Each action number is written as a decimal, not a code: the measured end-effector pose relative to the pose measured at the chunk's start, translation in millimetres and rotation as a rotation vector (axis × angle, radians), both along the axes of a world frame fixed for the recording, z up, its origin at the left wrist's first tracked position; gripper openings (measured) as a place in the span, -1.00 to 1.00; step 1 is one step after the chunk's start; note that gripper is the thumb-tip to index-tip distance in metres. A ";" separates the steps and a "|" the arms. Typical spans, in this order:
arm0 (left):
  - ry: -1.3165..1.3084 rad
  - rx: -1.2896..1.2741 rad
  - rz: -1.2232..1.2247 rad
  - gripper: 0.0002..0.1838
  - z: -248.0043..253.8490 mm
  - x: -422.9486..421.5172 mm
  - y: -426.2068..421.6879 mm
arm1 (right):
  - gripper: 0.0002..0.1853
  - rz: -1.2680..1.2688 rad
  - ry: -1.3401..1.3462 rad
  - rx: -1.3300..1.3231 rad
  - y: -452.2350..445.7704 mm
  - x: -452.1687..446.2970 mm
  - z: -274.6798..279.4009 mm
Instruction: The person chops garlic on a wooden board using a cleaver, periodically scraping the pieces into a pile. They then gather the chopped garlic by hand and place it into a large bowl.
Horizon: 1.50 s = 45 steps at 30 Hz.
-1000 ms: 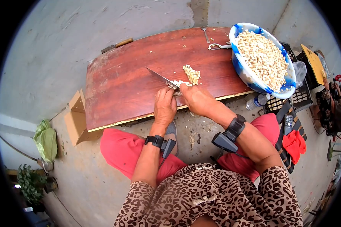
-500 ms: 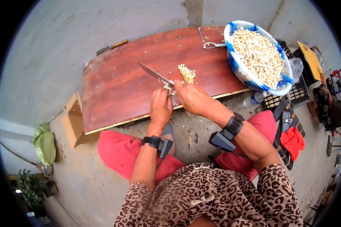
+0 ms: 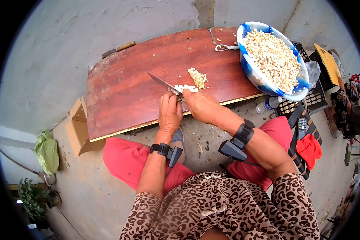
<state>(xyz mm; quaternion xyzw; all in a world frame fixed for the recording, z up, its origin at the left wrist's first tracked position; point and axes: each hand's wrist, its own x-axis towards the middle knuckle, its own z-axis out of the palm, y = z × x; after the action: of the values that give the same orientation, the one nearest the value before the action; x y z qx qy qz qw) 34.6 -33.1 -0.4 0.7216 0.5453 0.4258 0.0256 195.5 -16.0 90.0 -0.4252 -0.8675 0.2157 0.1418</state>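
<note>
My right hand (image 3: pixel 202 105) is closed round the handle of a knife (image 3: pixel 162 82), whose blade slants up and left over the red-brown wooden table (image 3: pixel 124 92). Close beside the blade, my left hand (image 3: pixel 170 113) presses its bent fingers on a small piece at the table's front edge; the piece is mostly covered, so its kind is unclear. White chopped bits (image 3: pixel 187 88) lie against the blade's far side. Just beyond them sits a small heap of yellowish chopped bits (image 3: pixel 197 77).
A blue-and-white basin (image 3: pixel 247 60) full of pale diced pieces stands at the table's right end. Near it lie a peeler (image 3: pixel 226 47) and a spoon (image 3: pixel 211 35). A wooden-handled tool (image 3: pixel 118 49) rests at the back edge. A water bottle (image 3: pixel 269 105) stands below, right.
The knife and my right hand have shifted slightly right and down toward the left fingers. More white bits now show beyond the blade. My left hand stays nearly in place.
</note>
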 end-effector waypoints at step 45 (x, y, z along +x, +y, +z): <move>0.048 -0.096 0.005 -0.68 6.7 -11.6 -8.5 | -0.80 0.015 -0.044 -0.002 1.4 2.2 -6.7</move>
<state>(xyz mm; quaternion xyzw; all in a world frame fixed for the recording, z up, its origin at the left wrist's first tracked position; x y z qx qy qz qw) 23.0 -41.6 6.4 0.7282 0.5673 0.3819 0.0462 197.7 -14.6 83.2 -0.4236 -0.8733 0.2082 0.1209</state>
